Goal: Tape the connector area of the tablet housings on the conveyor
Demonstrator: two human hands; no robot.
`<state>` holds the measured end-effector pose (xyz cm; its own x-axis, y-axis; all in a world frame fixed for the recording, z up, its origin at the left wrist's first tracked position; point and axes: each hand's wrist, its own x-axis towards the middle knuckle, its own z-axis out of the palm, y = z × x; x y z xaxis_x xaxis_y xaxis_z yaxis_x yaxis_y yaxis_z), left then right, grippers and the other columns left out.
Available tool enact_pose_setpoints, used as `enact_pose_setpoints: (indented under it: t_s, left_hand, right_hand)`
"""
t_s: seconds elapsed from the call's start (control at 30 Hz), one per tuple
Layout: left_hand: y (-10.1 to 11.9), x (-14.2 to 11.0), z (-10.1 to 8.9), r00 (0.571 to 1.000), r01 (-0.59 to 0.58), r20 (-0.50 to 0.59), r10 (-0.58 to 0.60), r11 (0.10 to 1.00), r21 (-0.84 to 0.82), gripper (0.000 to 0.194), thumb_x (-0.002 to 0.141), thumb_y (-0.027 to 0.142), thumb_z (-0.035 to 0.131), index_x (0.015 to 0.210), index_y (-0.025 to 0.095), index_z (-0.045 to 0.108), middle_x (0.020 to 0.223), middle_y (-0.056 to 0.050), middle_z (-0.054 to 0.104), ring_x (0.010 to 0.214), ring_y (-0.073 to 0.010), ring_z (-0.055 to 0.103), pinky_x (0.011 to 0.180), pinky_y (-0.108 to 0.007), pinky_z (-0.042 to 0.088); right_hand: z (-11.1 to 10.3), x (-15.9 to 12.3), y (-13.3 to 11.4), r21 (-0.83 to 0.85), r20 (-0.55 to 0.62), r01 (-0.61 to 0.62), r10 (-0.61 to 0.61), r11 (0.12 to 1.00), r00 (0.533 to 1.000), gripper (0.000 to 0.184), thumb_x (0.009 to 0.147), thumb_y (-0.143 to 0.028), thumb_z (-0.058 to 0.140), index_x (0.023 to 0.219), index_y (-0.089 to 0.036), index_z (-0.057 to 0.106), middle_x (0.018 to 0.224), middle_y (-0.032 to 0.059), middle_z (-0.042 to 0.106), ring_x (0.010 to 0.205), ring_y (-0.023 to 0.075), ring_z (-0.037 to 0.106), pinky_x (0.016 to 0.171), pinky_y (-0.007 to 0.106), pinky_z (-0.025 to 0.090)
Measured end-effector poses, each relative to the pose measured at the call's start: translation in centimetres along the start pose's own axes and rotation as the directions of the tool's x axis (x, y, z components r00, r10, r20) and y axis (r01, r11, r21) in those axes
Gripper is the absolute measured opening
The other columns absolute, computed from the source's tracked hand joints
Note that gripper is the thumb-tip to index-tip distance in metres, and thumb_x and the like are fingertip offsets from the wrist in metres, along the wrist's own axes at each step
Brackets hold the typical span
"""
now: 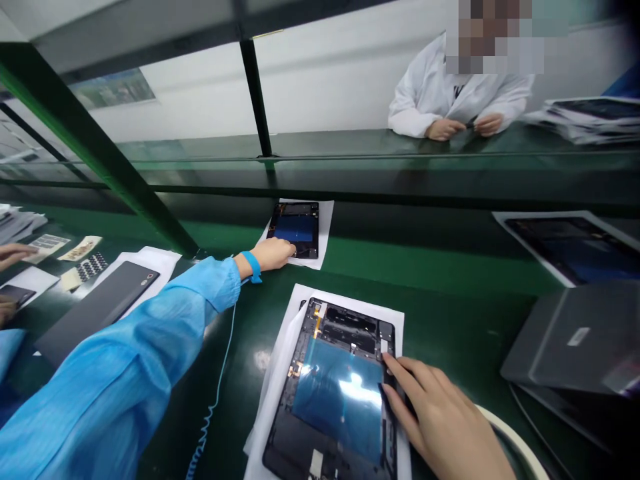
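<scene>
Blue smock sleeve [125, 353] fills the lower left of the view and runs forward to the left hand [270, 254], which lies palm down with its fingers together, touching the lower corner of a small opened tablet [295, 230]. Whether that hand grips anything, I cannot tell. The small tablet sits on a white paper sheet [325, 223]. A blue wrist strap [253, 267] circles the left wrist, and its coiled blue cord [210, 393] drops across the green workbench [450, 333]. At the lower right, the right hand [440, 417] lies over the edge of a larger opened tablet [337, 400], with its fingers apart. That tablet shows a glossy blue film over its middle and lies on its own white paper sheet [390, 320]. A thin dark strip [385, 393] shows at the fingers, too small to say whether it is held. Further left, a co-worker's hand [13, 253] lies near a dark grey tablet panel [97, 310] and label sheets [80, 248]. Beyond a glass partition [400, 80], a person in a white coat [460, 93] holds both hands together at a ledge.
</scene>
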<state>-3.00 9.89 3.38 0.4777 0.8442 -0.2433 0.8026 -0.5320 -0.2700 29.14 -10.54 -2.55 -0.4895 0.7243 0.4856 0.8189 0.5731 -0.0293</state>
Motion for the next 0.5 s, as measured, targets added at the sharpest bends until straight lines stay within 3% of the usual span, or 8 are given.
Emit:
enact_pose_setpoints:
  t_s: [0.13, 0.27, 0.33, 0.4, 0.5]
  left_hand:
    - [0.5, -0.9, -1.1, 0.999, 0.028, -0.034, -0.028, 1.000, -0.009, 0.020, 0.081, 0.013, 0.050, 0.093, 0.013, 0.066, 0.093, -0.013, 0.069, 0.082, -0.0230, 0.066, 0.075, -0.030, 0.048]
    - [2.4, -3.6, -5.6, 0.990, 0.044, -0.134, -0.048, 0.998, -0.034, 0.020, 0.083, 0.014, 0.047, 0.093, 0.012, 0.064, 0.095, -0.013, 0.068, 0.083, -0.0232, 0.066, 0.074, -0.031, 0.048]
    - [4.3, -6.5, -8.4, 0.981, 0.029, -0.189, -0.039, 0.998, -0.056, 0.019, 0.085, 0.016, 0.045, 0.092, 0.012, 0.062, 0.092, -0.011, 0.067, 0.084, -0.0227, 0.065, 0.074, -0.031, 0.049]
    - [6.8, -10.4, -10.6, 0.962, 0.009, -0.272, -0.034, 0.995, -0.095, 0.017, 0.086, 0.020, 0.046, 0.087, 0.012, 0.062, 0.085, -0.009, 0.065, 0.083, -0.0212, 0.064, 0.075, -0.030, 0.049]
    - [11.6, -16.8, -12.0, 0.909, -0.169, -0.401, 0.116, 0.981, -0.099, 0.017, 0.088, 0.018, 0.044, 0.091, 0.016, 0.061, 0.085, -0.006, 0.065, 0.077, -0.0172, 0.062, 0.073, -0.029, 0.050]
  right_hand:
    - [0.2, -0.3, 0.1, 0.046, 0.028, -0.015, 0.014, 0.999, 1.000, 0.040, 0.096, -0.040, 0.035, 0.114, -0.015, 0.060, 0.096, 0.0082, 0.066, 0.080, 0.0207, 0.060, 0.067, 0.035, 0.049]
    - [-0.5, 0.0, 0.0, 0.210, 0.040, -0.124, 0.118, 0.970, 0.992, 0.035, 0.092, -0.041, 0.044, 0.113, -0.019, 0.061, 0.100, 0.0073, 0.067, 0.088, 0.0218, 0.062, 0.077, 0.037, 0.051]
    - [-1.2, 0.3, 0.0, 0.379, 0.097, -0.232, 0.211, 0.896, 0.973, 0.033, 0.091, -0.042, 0.047, 0.112, -0.021, 0.062, 0.105, 0.0069, 0.067, 0.092, 0.0209, 0.063, 0.080, 0.035, 0.052]
    - [-2.1, 0.5, 0.0, 0.532, 0.202, -0.362, 0.301, 0.765, 0.932, 0.033, 0.090, -0.043, 0.048, 0.113, -0.023, 0.062, 0.108, 0.0064, 0.066, 0.093, 0.0191, 0.064, 0.078, 0.032, 0.053]
    - [-3.7, -0.1, -0.2, 0.625, 0.305, -0.506, 0.411, 0.594, 0.859, 0.034, 0.089, -0.043, 0.050, 0.114, -0.024, 0.062, 0.107, 0.0063, 0.067, 0.089, 0.0177, 0.065, 0.073, 0.028, 0.054]
